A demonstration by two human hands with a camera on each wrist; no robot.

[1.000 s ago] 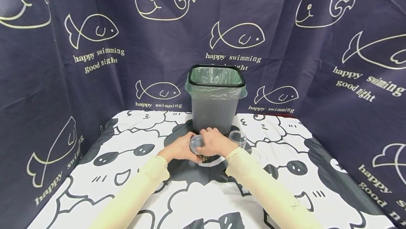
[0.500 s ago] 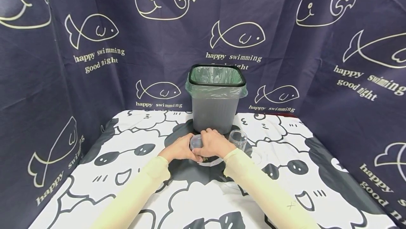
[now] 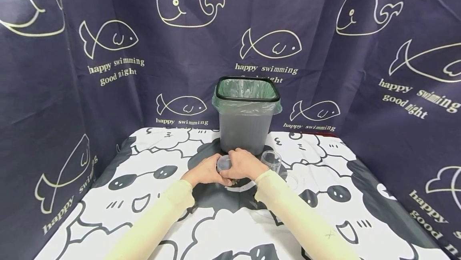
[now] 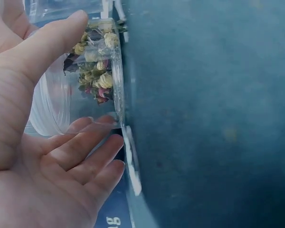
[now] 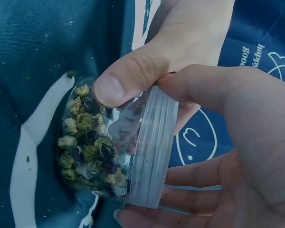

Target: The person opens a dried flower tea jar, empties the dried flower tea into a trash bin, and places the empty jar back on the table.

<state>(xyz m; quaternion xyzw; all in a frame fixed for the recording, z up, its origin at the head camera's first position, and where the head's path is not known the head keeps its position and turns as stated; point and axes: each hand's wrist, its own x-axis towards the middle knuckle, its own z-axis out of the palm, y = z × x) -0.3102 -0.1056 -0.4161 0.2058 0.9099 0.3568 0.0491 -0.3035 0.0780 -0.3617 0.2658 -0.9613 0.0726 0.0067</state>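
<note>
A clear jar (image 5: 118, 116) of dried flower buds (image 5: 83, 140) is held between both hands, with its lid (image 5: 156, 147) turned upward, on the cloth-covered counter (image 3: 155, 212) just in front of a grey bin (image 3: 245, 132). The jar's clear wall is gripped by the left hand (image 3: 207, 171), whose thumb is laid along one side and whose fingers are set against the other. The ridged, translucent lid is grasped at its rim by the right hand (image 3: 246, 164). Yellowish, green and dark reddish buds can be seen through the wall. The bin is lined with a green plastic bag (image 3: 246, 108), folded over beneath a black rim (image 3: 248, 99). Beside the right wrist, a second clear jar (image 3: 271, 161) is stood upright, partly hidden.
</note>
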